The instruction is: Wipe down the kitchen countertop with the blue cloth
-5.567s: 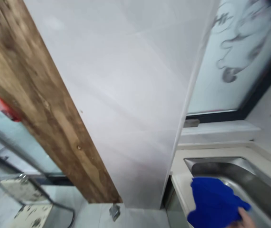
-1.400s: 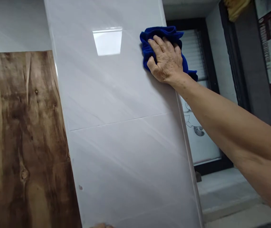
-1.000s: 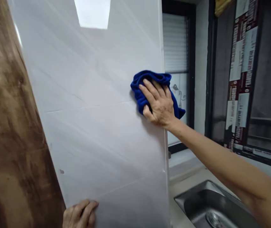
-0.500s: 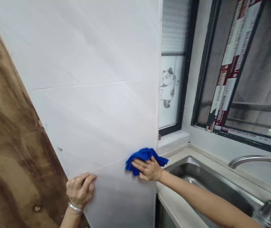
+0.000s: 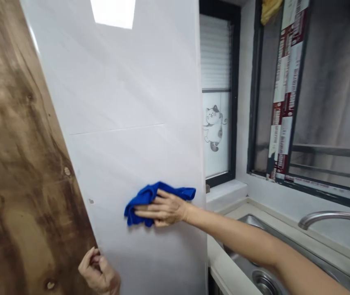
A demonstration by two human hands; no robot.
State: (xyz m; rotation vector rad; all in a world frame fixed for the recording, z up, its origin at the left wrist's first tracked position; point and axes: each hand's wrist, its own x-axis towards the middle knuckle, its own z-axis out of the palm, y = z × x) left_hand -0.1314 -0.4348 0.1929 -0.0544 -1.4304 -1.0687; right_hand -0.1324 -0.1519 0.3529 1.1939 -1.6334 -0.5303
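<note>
A blue cloth (image 5: 142,197) is pressed flat against the white tiled wall (image 5: 132,159) under my right hand (image 5: 164,208), whose fingers stretch across it. Part of the cloth lies hidden beneath the palm, and one corner trails out to the right above my wrist. Low on the left, my left hand (image 5: 99,271) is by the edge between the tiles and the brown wood-grain panel (image 5: 33,229). Its fingers are curled in loosely, and nothing shows in them.
To the right, a steel sink (image 5: 245,260) with a curved faucet (image 5: 331,216) is set in a pale counter (image 5: 224,262). Behind it are a dark-framed window (image 5: 322,102) and a narrower window with a cat sticker (image 5: 214,129). A small chipped mark (image 5: 91,201) shows on the tiles.
My right hand has slid the cloth leftward across the tiles. My left hand has dropped lower and turned, its fingers now curled upward. The view has tilted up slightly.
</note>
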